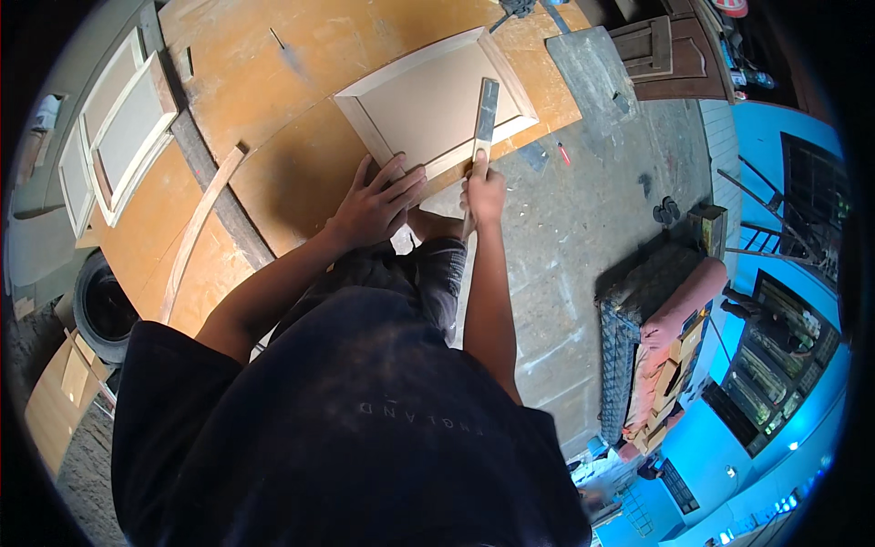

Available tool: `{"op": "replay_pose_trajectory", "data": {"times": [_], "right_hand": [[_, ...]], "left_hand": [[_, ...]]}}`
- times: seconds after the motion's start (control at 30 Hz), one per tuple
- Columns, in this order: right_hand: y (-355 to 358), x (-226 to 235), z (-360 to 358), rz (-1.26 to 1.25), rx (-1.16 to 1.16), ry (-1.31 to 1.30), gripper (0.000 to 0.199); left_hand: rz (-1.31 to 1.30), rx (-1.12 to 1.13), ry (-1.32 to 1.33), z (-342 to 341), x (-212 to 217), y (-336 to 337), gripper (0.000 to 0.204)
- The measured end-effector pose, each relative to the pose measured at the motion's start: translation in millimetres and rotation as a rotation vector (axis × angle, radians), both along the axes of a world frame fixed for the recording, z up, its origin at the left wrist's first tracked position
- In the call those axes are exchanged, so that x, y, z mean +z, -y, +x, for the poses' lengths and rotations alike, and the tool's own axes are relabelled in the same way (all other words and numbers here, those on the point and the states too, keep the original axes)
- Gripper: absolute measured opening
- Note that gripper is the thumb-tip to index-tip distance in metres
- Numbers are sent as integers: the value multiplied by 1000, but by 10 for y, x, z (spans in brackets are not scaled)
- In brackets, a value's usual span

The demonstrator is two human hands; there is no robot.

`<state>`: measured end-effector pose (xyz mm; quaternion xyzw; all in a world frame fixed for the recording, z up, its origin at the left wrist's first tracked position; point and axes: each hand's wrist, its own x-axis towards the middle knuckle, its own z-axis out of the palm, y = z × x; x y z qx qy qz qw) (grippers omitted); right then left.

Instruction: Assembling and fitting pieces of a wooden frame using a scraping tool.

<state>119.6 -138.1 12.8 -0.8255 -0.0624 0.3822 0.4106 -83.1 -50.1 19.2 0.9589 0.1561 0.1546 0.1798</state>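
Note:
A pale wooden framed panel (428, 96), like a small cabinet door, lies on the orange-brown work surface (314, 68). My left hand (378, 201) rests with fingers spread on the panel's near frame edge, by its near left corner. To its right, my right hand (483, 190) is closed round a long flat wooden stick (486, 114) with a dark grey upper part. The stick lies across the right part of the panel and points away from me. Its lower end passes below my right hand, beside my leg.
On the left are a curved wooden strip (200, 223), a long dark beam (214, 178), white-edged frames (137, 137) and a tyre (105, 305). A grey board (597, 77) lies beyond the right edge. A red pen-like object (564, 155) is on the floor, and a cushioned seat (670, 319) stands at right.

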Motion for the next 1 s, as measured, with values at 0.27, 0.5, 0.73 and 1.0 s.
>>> {"op": "replay_pose_trajectory", "data": {"times": [0.27,0.5,0.73,1.0], "right_hand": [[879,253,-695,354,-265,-516,53],[1283,656,-1078,463,-384,-677,38],[1296,277,-676,265,-268,-394,41],[1248,-31,-408,114,-64,-65,53]], "left_hand": [[-1,112,-39,254,133,158,46],[79,9,11,754,-45,-81,48],[72,-21,-33,1032,-106,-186,48],[94,11,-10,851,-26,-86,46]]}}
